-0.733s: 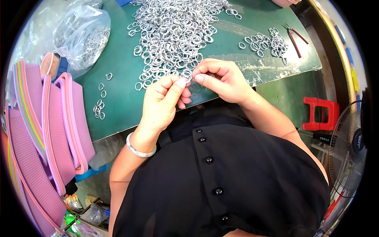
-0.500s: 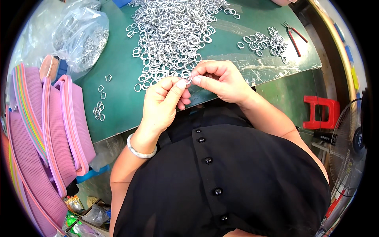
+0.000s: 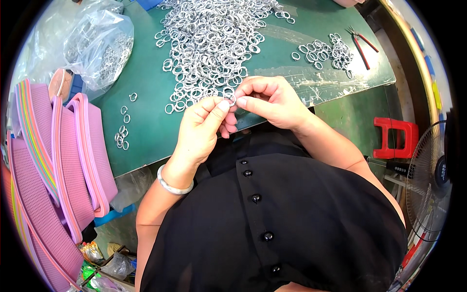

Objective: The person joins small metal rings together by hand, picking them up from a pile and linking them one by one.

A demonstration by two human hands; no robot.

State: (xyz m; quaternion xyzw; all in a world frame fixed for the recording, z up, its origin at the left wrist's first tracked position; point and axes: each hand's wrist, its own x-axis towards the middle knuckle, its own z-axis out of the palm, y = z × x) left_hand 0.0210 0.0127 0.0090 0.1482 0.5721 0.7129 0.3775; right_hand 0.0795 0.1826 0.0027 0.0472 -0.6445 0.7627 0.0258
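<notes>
Up left, ring-filled plastic bag (image 3: pixel 99 46).

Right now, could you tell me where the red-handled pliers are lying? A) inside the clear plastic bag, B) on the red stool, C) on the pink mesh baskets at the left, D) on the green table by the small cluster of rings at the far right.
D: the red-handled pliers lie on the green table, just right of the small cluster of rings, away from both hands.

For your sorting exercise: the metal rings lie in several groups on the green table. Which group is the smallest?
The little cluster of rings at the table's left edge, beside the pink mesh baskets: just a few, far fewer than the big central heap or right-hand pile.
</notes>
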